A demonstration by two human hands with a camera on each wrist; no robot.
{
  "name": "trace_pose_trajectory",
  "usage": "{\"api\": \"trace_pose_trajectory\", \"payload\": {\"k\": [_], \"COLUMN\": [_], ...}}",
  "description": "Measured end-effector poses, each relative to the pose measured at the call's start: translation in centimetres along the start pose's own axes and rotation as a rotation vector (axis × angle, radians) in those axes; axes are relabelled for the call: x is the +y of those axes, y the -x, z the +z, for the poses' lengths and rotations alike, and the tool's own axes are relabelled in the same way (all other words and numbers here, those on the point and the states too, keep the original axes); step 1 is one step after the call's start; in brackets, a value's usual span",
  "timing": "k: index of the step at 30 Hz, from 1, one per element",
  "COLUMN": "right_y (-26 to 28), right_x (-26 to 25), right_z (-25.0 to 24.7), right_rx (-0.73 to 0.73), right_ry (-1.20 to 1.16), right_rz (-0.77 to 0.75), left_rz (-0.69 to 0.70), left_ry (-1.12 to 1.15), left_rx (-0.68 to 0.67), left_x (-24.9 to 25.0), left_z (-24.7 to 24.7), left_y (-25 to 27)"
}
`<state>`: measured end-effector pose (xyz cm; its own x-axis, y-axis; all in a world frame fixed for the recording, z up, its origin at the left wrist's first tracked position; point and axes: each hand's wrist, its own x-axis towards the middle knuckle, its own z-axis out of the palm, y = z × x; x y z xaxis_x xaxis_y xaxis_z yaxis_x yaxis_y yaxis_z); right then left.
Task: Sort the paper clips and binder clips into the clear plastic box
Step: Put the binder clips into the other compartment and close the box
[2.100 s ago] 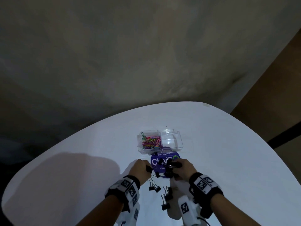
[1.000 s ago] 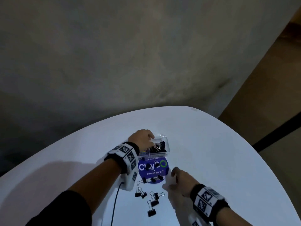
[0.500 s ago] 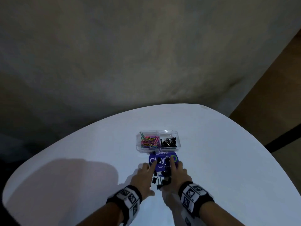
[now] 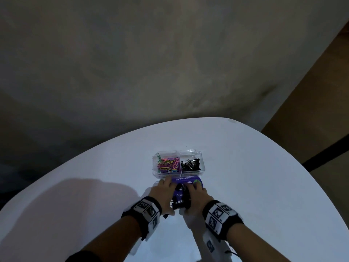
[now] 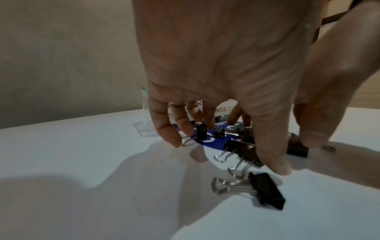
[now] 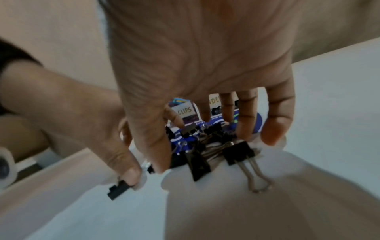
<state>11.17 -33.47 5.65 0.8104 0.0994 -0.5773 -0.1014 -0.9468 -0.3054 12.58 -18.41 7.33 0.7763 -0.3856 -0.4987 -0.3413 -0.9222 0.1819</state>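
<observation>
The clear plastic box [image 4: 202, 163] stands on the white table, with coloured paper clips [image 4: 168, 165] in its left compartment and black binder clips [image 4: 190, 165] in its right one. Just in front of it, both hands sit side by side over a heap of loose black binder clips [image 4: 181, 202]. My left hand [image 4: 165, 190] has its fingers spread downward, tips on the table around the binder clips [image 5: 242, 151]. One binder clip [image 5: 265, 191] lies loose behind its thumb. My right hand [image 4: 197, 190] cups the heap of clips [image 6: 216, 151] from the other side with its fingers [image 6: 275, 129] extended.
A round blue sticker [image 4: 198, 181] lies on the table under the clips, right against the box front. Paper labels [image 6: 186, 111] are stuck on the box's near wall. The white table [image 4: 264, 186] ends in a curved far edge, with a dark wall behind.
Half a second ago both hands lay flatter with fingers stretched forward; now they are drawn together, bunching the binder clips between them. Before that, the left hand was at the box's right compartment.
</observation>
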Motion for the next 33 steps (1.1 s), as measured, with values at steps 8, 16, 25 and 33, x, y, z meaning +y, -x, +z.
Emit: {"api": "trace_pose_trajectory", "payload": {"k": [8, 16, 25, 33], "right_y": [-0.3, -1.7, -2.1, -2.1], "right_x": [0.9, -1.4, -1.8, -0.4], "right_z": [-0.1, -0.1, 0.3, -1.4], "right_rx": [-0.012, 0.011, 0.045, 0.129], "right_ry": [-0.075, -0.146, -0.069, -0.216], "right_rz": [0.107, 0.088, 0.069, 0.013], "left_rz": [-0.103, -0.038, -0.083, -0.159], "left_ry": [0.092, 0.203, 0.245, 0.402], "left_rx": [-0.067, -0.063, 0.083, 0.146], "left_x": [-0.7, 0.5, 0.8, -0.1], "left_z": [0.5, 0.6, 0.7, 0.0], "left_y": [0.3, -2.2, -2.2, -1.6]}}
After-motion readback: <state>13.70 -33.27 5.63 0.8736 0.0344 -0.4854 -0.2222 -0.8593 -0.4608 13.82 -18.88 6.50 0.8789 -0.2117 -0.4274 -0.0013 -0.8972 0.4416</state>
